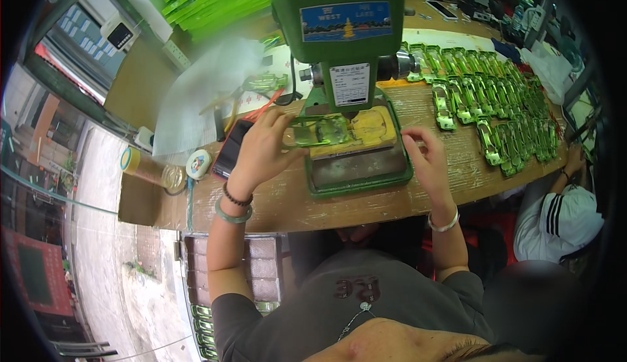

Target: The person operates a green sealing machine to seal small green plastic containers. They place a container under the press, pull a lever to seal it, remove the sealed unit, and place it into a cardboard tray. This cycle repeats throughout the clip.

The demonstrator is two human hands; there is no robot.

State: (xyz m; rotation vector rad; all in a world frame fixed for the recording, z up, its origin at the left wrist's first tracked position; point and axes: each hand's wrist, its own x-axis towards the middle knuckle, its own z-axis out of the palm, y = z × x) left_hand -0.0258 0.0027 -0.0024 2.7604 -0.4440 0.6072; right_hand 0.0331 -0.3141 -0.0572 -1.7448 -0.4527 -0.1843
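My left hand [264, 145] grips the left end of a clear green plastic part [320, 132] between thumb and fingers. That part lies over a yellow block [373, 130] on the base of a green bench drill press [347, 42]. The press's head stands right above the block, and the tool tip is mostly hidden beneath it. My right hand [428, 159] is raised beside the right edge of the press base [359, 182]. Its fingers are loosely curled and apart, and I see nothing in them.
Rows of similar green parts [490, 94] cover the table's right side. A dark phone [233, 146], a round white case [198, 164] and a lidded jar [150, 169] lie to the left. A person in a white sleeve [558, 221] sits at the right. Below is a partitioned tray [261, 264].
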